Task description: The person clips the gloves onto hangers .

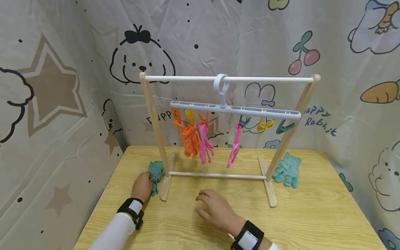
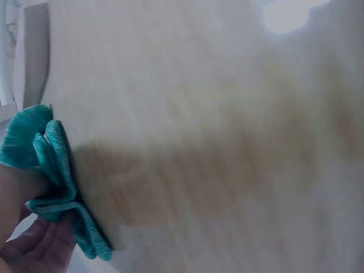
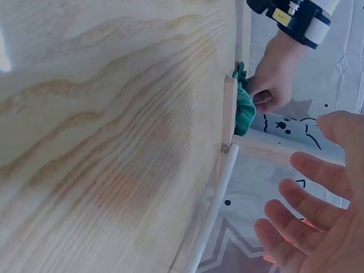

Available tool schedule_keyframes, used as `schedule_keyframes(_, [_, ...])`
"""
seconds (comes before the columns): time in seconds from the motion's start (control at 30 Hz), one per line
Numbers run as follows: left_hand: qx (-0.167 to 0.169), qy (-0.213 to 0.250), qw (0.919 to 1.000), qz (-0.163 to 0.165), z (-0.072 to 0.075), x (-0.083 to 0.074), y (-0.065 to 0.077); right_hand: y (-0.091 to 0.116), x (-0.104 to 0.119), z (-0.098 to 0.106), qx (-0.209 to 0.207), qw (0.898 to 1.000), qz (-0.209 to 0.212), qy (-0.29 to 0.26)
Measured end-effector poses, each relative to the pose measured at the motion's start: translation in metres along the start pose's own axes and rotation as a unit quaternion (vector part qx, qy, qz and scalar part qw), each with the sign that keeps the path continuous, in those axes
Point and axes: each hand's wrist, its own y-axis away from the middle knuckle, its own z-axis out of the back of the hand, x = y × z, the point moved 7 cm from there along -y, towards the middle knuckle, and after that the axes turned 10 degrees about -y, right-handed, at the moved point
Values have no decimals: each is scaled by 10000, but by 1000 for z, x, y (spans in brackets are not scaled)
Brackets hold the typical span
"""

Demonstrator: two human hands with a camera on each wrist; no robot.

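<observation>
My left hand (image 1: 142, 186) pinches a green knit glove (image 1: 155, 173) beside the left foot of the wooden rack. In the left wrist view the glove (image 2: 65, 187) is bunched between thumb and fingers, close against the table. Over the table in front of the rack, my right hand (image 1: 217, 210) has its fingers spread loosely and holds nothing; the right wrist view shows the same hand (image 3: 318, 210) with fingers apart. A grey clip hanger (image 1: 234, 109) hangs from the rack's top bar (image 1: 265, 80). Orange gloves (image 1: 191, 140) and pink gloves (image 1: 204, 142) dangle from its clips.
Another green glove (image 1: 287, 170) lies flat by the rack's right leg (image 1: 292, 128). A yellow clip (image 1: 264, 125) and a dark green clip (image 1: 285, 127) on the hanger's right side hold nothing. The rack's lower bar (image 1: 218, 175) runs low above the table (image 1: 312, 208). Printed curtains surround the table.
</observation>
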Motion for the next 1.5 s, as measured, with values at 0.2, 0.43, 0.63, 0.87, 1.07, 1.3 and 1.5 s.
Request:
schedule_keyframes(0.2, [-484, 212, 9986, -94, 9, 2, 10, -1, -1, 6, -183, 9998, 47, 76])
schedule_keyframes(0.43, [-995, 312, 9943, -244, 28, -1, 24, -5, 0, 18, -241, 9997, -8, 34])
schedule_keyframes(0.63, [-1364, 458, 9893, -239, 38, -3, 36, -8, -1, 26, -255, 9996, 0, 85])
schedule_keyframes(0.87, [-1777, 665, 9814, -278, 50, -10, 50, -8, 0, 32, -324, 9995, 47, 34])
schedule_keyframes(1.07, [-2135, 761, 9728, -485, 65, -23, 63, -7, 4, 40, -379, 9992, 64, -51])
schedule_keyframes(1.3, [-2258, 822, 9691, -557, 77, -35, 79, -5, 6, 47, -461, 9989, 77, -28])
schedule_keyframes(1.5, [-2288, 974, 9667, -607, 80, -43, 89, -3, 6, 53, -476, 9988, -10, -74])
